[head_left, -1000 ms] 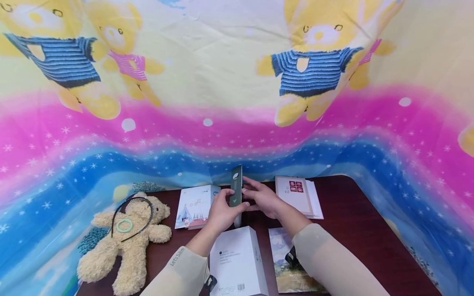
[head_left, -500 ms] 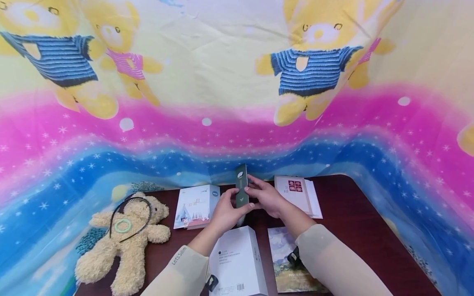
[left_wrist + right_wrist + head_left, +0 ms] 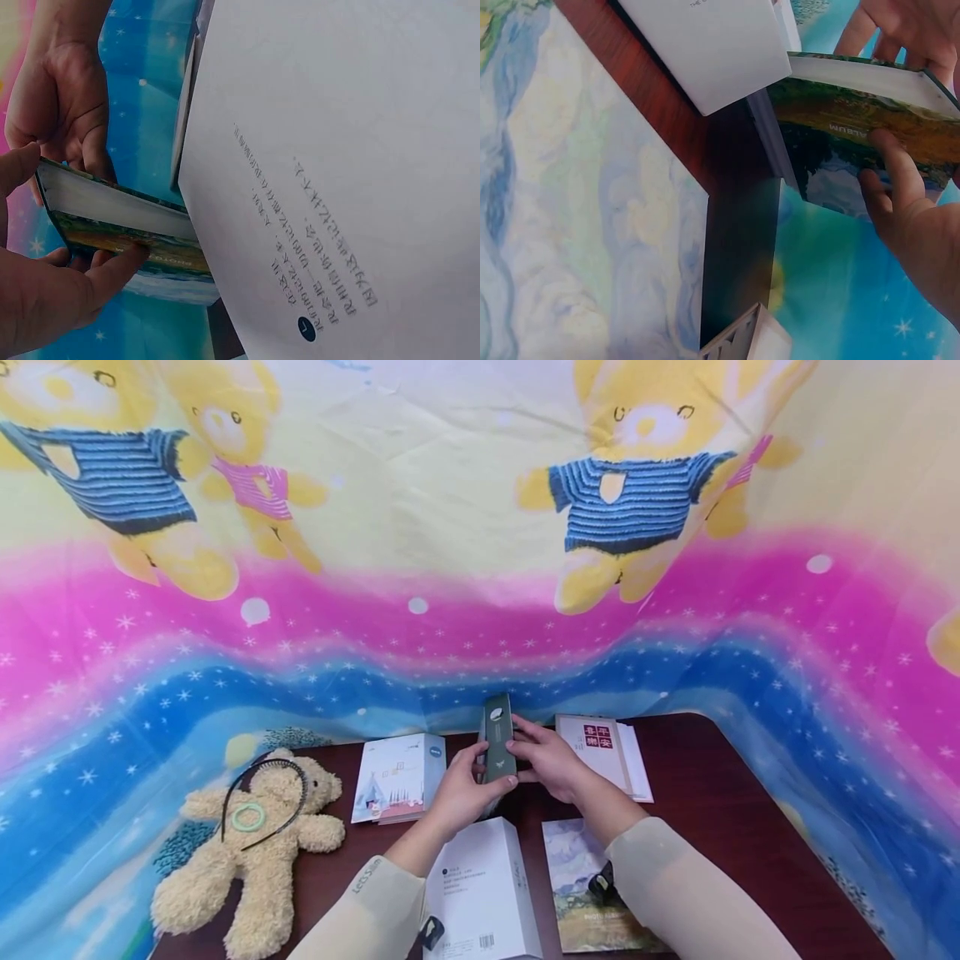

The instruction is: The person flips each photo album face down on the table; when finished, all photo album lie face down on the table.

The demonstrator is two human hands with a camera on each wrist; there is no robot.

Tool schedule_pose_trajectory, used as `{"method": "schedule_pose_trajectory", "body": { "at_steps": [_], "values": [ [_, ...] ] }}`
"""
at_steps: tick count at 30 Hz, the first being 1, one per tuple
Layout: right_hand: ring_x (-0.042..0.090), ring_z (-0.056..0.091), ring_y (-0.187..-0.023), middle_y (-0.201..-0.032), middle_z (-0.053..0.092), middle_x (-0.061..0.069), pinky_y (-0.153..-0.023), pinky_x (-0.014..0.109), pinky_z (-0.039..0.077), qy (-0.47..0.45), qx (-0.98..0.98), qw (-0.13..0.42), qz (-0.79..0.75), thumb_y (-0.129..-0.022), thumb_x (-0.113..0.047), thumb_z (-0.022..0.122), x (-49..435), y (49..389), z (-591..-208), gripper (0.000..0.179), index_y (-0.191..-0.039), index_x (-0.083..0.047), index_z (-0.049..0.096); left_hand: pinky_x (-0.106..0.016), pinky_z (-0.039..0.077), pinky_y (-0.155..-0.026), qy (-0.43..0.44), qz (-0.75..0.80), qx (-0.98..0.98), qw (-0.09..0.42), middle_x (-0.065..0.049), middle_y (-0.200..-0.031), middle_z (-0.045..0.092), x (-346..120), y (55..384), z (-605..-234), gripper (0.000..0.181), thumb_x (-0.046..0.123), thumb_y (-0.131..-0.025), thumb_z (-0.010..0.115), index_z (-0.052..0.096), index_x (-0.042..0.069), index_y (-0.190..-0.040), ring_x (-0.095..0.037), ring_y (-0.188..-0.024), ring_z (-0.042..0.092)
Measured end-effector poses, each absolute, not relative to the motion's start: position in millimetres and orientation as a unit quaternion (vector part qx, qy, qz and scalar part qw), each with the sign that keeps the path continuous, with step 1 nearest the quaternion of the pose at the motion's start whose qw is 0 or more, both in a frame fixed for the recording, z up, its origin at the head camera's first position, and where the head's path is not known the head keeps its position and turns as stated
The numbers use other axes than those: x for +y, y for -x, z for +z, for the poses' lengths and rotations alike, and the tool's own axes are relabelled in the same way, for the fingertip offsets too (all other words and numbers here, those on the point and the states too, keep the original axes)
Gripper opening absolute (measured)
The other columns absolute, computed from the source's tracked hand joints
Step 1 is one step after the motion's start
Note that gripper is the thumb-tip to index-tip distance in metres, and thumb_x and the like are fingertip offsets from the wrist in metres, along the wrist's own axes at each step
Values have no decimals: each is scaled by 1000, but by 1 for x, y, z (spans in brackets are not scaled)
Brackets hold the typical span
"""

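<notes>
In the head view a photo album stands upright with its dark green spine facing me. My left hand grips its left side, the thumb lying across the lower spine. From the other side my right hand holds it, fingers against the cover. Both wrist views show the album's painted cover with lettering and its pale page edges; the left wrist view has my left-hand fingers on it, the right wrist view my right-hand fingers. Below lies a white book with a barcode, and beside it another painted photo album.
A white illustrated book lies at back left; books with a red-lettered cover lie at back right. At left, a plush bear bears a black headband and green ring. A printed cloth hangs behind the table.
Both hands have shifted slightly right with the album. It has turned so more of its green spine faces me. The books and bear on the table stay put.
</notes>
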State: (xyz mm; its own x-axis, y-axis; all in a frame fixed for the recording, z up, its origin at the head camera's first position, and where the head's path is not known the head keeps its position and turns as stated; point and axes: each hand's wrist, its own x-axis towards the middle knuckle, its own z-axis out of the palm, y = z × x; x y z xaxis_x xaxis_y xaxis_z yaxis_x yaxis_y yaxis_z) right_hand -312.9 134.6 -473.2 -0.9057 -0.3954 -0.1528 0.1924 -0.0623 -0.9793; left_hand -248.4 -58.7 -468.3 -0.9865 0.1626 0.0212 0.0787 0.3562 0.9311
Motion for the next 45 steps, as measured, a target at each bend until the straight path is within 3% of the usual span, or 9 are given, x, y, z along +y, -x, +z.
{"method": "schedule_pose_trajectory", "body": {
  "at_steps": [14, 29, 36, 45],
  "values": [
    [36, 48, -141, -163, 38, 17, -97, 50, 56, 58, 634, 202, -744, -107, -11, 54, 146, 316, -480, 64, -165, -21, 29, -52, 53, -98, -63, 553, 828, 71, -23, -148, 46, -58, 250, -483, 80, 44, -94, 76, 43, 6, -156, -37, -130, 55],
    [36, 56, -132, -160, 40, 20, -99, 49, 55, 30, 628, 192, -753, -105, -4, 51, 152, 318, -492, 63, -164, -11, 29, -53, 50, -103, -68, 531, 840, 86, -20, -147, 47, -66, 255, -500, 74, 43, -95, 76, 48, 7, -153, -36, -130, 54],
    [38, 46, -142, -164, 34, 22, -102, 47, 53, 16, 624, 193, -757, -105, 0, 49, 154, 320, -500, 64, -164, -9, 27, -54, 47, -107, -66, 510, 853, 91, -20, -145, 49, -73, 256, -507, 70, 41, -95, 75, 51, 5, -149, -35, -124, 55],
    [38, 41, -145, -163, 36, 19, -107, 52, 48, -4, 635, 197, -747, -105, 0, 47, 156, 323, -508, 61, -163, -10, 31, -54, 47, -106, -75, 493, 862, 90, -21, -145, 51, -82, 258, -514, 63, 32, -96, 74, 53, 2, -147, -34, -123, 57]
  ]
}}
